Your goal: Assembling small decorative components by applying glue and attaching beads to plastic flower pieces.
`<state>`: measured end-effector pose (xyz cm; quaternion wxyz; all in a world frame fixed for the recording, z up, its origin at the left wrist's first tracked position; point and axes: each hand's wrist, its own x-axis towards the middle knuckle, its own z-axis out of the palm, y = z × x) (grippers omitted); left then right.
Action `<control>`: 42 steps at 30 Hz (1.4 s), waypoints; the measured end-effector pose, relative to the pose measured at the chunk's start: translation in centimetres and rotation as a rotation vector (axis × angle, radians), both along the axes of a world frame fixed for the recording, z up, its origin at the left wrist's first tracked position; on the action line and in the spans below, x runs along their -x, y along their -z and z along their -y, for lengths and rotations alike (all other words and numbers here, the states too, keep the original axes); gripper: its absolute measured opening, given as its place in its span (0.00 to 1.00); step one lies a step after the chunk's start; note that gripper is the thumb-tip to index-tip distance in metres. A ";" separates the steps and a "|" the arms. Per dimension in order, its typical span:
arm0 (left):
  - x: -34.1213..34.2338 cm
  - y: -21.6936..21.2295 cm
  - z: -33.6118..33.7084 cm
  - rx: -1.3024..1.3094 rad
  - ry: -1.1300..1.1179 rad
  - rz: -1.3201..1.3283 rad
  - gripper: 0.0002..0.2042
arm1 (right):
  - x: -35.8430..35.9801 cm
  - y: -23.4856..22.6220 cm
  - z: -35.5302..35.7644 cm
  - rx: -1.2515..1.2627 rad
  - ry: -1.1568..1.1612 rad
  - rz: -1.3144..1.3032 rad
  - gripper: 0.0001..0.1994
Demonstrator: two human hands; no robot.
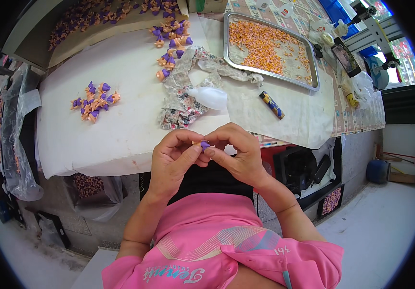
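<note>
Between my fingertips at the table's front edge is a small purple and peach plastic piece (205, 144). My left hand (173, 156) pinches it from one side with thumb and forefinger. From the other side my right hand (239, 153) closes on it with its thumb across the purple part. The fingers partly cover the piece, so its full shape is hidden. A loose cluster of similar pieces (95, 102) lies on the white table covering (121, 139) to the left. More of them (171, 43) spread toward the back.
A metal tray (275, 75) of tiny orange and pink parts (258, 38) stands back right. Nearer lie a dark blue tube (271, 105), a white plastic bulb (211, 98) and a flowered cloth (188, 115). A phone (346, 57) leans at the right. An open box (106, 29) holds pieces.
</note>
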<state>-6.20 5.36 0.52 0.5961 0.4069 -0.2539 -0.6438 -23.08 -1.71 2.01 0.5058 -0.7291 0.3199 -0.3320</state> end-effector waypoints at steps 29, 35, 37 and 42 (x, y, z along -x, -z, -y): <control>-8.1 -1.6 7.2 0.383 -0.486 1.546 0.14 | -0.6 0.0 7.6 0.390 0.056 -0.427 0.19; -7.9 -0.7 11.9 0.595 -0.179 1.530 0.14 | 0.6 -1.5 6.3 0.236 0.121 -0.217 0.18; -8.2 -0.2 12.6 0.578 -0.095 1.495 0.14 | 1.2 -2.0 6.1 0.227 0.131 -0.190 0.17; -8.3 -0.6 12.7 0.459 0.052 1.406 0.12 | 2.0 -2.3 5.4 0.112 0.134 -0.165 0.18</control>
